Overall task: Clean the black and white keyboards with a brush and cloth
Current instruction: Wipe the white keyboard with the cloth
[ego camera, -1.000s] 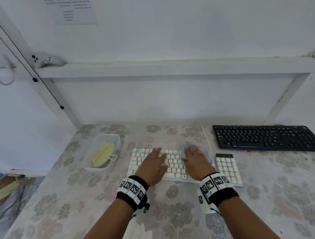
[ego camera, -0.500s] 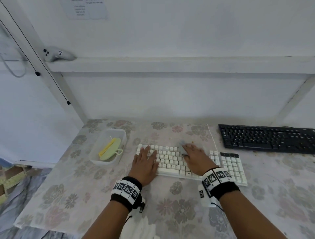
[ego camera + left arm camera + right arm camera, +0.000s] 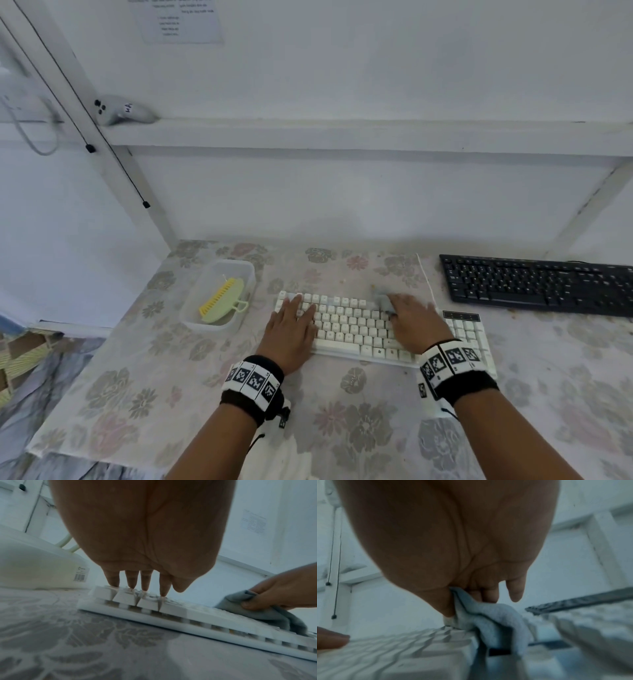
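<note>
Wiping is the step in hand: the white keyboard lies flat on the floral tabletop, in front of the person, and the grey cloth sits bunched on its upper key rows toward the right of the main block. The right hand pinches that cloth between thumb and curled fingers, the little finger sticking out free. The left hand rests with straight fingers pressed on the keys at the board's left end, holding nothing — it looks to be steadying the board.

To do this well, that left-hand pressure should stay down so the board does not skate on the slippery-looking covering, and the cloth is best drawn along each row rather than across, a folded edge worked into the gaps between keycaps. Light pressure should do; hard rubbing could snag a cap.

The yellow-green brush lies in a clear plastic tub just left of the board. The black keyboard lies to the far right, its state of cleaning not judgeable.
</note>
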